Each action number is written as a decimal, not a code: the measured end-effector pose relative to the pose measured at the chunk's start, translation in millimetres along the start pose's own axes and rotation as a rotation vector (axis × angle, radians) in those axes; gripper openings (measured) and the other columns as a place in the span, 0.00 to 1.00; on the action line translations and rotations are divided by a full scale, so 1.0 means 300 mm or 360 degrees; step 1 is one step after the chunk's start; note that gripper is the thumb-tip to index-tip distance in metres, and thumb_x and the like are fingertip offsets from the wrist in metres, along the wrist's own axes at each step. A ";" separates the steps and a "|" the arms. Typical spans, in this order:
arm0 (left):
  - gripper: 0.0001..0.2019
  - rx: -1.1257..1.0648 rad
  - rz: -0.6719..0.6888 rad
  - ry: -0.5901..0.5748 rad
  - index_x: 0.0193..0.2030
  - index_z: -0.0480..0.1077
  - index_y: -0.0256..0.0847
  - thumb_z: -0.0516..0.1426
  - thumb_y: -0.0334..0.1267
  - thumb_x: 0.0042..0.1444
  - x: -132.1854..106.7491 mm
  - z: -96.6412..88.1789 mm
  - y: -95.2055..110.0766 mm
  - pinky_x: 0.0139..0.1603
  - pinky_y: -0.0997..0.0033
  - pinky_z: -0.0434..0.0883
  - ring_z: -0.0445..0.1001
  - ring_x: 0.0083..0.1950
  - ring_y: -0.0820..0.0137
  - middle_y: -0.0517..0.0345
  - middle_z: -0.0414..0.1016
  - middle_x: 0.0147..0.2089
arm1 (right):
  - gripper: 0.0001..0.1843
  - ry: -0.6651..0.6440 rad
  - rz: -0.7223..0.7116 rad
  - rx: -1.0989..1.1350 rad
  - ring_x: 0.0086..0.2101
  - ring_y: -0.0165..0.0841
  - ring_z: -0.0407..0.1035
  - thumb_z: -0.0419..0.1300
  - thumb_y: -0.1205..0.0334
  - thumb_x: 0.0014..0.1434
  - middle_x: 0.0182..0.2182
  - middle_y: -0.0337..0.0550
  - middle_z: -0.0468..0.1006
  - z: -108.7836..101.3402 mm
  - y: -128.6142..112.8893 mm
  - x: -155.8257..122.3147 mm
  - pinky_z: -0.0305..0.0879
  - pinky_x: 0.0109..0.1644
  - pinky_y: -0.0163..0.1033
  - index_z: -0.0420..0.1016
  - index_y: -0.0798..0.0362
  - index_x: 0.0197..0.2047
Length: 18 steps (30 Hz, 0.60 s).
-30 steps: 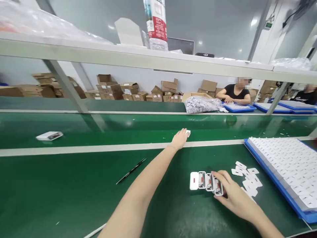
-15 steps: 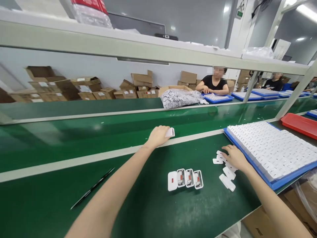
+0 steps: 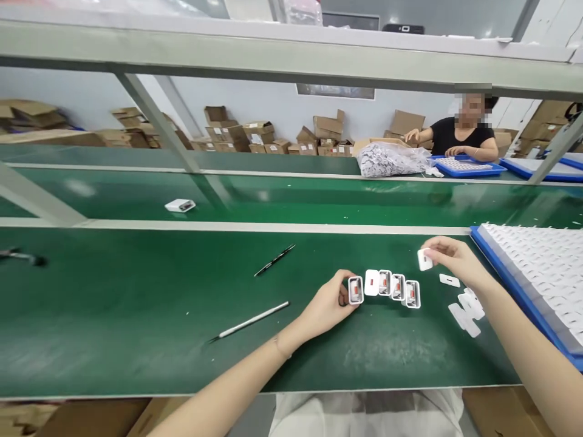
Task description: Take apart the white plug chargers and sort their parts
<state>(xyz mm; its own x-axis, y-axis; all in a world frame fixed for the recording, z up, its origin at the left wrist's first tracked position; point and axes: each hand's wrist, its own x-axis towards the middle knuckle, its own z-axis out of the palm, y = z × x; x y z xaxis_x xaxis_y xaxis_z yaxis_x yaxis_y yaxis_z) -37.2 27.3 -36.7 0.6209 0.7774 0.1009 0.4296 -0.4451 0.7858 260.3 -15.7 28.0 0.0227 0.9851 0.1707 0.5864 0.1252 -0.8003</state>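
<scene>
On bench (image 3: 136, 303), L hand (image 3: 325, 303) grips end case (image 3: 356, 289), R hand (image 3: 455, 261) holds cap (image 3: 424, 260), pens (image 3: 274, 260) left, tray (image 3: 478, 234) right.

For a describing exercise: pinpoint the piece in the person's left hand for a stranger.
On the green bench, find the row of white cases. It is the leftmost case, the only one the left hand grips.

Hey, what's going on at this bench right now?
A person works at a green bench. Their left hand holds an open white casing at the end of a row of similar casings. Their right hand pinches a small white cover near loose covers, beside a blue tray of white parts.
</scene>
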 end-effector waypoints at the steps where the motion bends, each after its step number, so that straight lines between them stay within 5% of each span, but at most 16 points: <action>1: 0.18 -0.0002 0.0017 0.0022 0.50 0.57 0.41 0.56 0.35 0.52 0.013 0.013 -0.001 0.31 0.72 0.67 0.70 0.29 0.70 0.63 0.68 0.30 | 0.17 -0.0073 -0.0043 0.0154 0.32 0.34 0.72 0.59 0.48 0.55 0.33 0.44 0.77 0.040 -0.039 0.001 0.69 0.36 0.39 0.72 0.53 0.39; 6: 0.23 0.0075 0.0150 0.0051 0.53 0.58 0.41 0.59 0.35 0.50 0.046 0.013 -0.007 0.43 0.63 0.71 0.72 0.43 0.63 0.51 0.70 0.47 | 0.12 -0.0280 -0.0221 -0.0087 0.36 0.34 0.71 0.57 0.61 0.56 0.39 0.44 0.77 0.178 -0.136 -0.002 0.68 0.40 0.41 0.73 0.52 0.43; 11: 0.35 0.0206 0.0358 0.0079 0.57 0.56 0.41 0.66 0.40 0.44 0.068 -0.004 0.038 0.63 0.51 0.56 0.55 0.64 0.53 0.45 0.59 0.62 | 0.09 -0.0361 -0.0186 -0.0409 0.36 0.35 0.69 0.56 0.61 0.57 0.36 0.41 0.78 0.172 -0.146 0.011 0.64 0.40 0.40 0.77 0.51 0.38; 18: 0.18 0.0313 0.0448 -0.0047 0.44 0.66 0.41 0.64 0.43 0.49 0.146 0.029 0.104 0.52 0.55 0.63 0.70 0.48 0.57 0.53 0.73 0.45 | 0.09 -0.0323 -0.0151 -0.0511 0.36 0.37 0.66 0.56 0.62 0.58 0.36 0.42 0.77 0.200 -0.116 0.003 0.64 0.41 0.43 0.77 0.50 0.39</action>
<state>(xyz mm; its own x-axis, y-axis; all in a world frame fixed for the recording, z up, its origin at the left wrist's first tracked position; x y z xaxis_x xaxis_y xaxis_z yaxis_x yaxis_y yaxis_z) 9.0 43.7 -13.0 0.7507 0.5997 0.2770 0.3550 -0.7199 0.5964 191.4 -12.1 21.4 -0.1854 0.9783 0.0924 0.8025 0.2050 -0.5604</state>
